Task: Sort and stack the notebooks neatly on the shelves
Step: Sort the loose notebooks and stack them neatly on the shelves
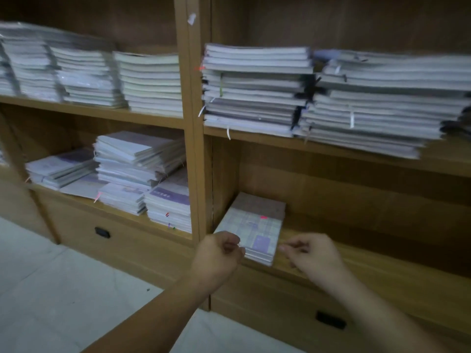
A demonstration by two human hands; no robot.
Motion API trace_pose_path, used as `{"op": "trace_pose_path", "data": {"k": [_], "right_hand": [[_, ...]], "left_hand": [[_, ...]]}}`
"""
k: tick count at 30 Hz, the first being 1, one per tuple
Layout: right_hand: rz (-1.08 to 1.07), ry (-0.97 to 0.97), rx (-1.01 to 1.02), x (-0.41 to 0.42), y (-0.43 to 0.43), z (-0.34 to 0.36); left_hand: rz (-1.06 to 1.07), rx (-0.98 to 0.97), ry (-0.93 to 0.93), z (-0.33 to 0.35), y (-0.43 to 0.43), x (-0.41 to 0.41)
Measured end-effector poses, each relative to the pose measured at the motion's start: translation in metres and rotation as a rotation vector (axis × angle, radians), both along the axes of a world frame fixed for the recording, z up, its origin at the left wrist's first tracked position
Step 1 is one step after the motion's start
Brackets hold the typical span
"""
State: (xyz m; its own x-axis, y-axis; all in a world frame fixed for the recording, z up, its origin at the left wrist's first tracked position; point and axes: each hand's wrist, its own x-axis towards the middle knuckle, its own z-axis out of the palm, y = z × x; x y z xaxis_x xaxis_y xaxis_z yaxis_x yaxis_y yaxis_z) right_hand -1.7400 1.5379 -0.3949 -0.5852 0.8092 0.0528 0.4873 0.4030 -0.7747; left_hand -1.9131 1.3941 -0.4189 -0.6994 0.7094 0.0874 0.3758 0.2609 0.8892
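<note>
A small stack of notebooks (257,225) with a pale checked cover, a purple label and a pink tab lies at the left end of the lower right shelf (382,273). Its near edge sits at the shelf's front lip. My left hand (219,253) is at the stack's near left corner with fingers curled in, the fingertips against or just off the edge. My right hand (311,253) hovers just right of the stack, apart from it, its fingers loosely closed on nothing.
Tall notebook piles (257,90) fill the upper right shelf, some overhanging its front. Uneven piles (137,164) sit on the lower left shelf, neater ones (150,82) above. A wooden upright (196,123) divides the bays. Drawers with dark handles (330,319) run below, above a pale floor.
</note>
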Motion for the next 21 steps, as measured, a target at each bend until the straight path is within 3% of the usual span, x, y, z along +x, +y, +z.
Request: {"op": "trace_pose_path", "data": {"k": [9, 12, 18, 21], "right_hand": [[0.116, -0.144, 0.381, 0.082, -0.025, 0.182], [0.096, -0.125, 0.529, 0.100, -0.025, 0.243], [-0.174, 0.079, 0.862, 0.134, -0.003, 0.318], [-0.327, 0.113, 0.829, 0.143, 0.025, 0.333]], "left_hand": [[-0.195, 0.171, 0.285, 0.153, -0.004, 0.055], [-0.245, 0.307, 0.326, 0.216, 0.003, 0.072], [-0.140, 0.432, 0.416, 0.312, 0.025, 0.082], [-0.112, 0.298, 0.306, 0.330, 0.048, 0.081]]}}
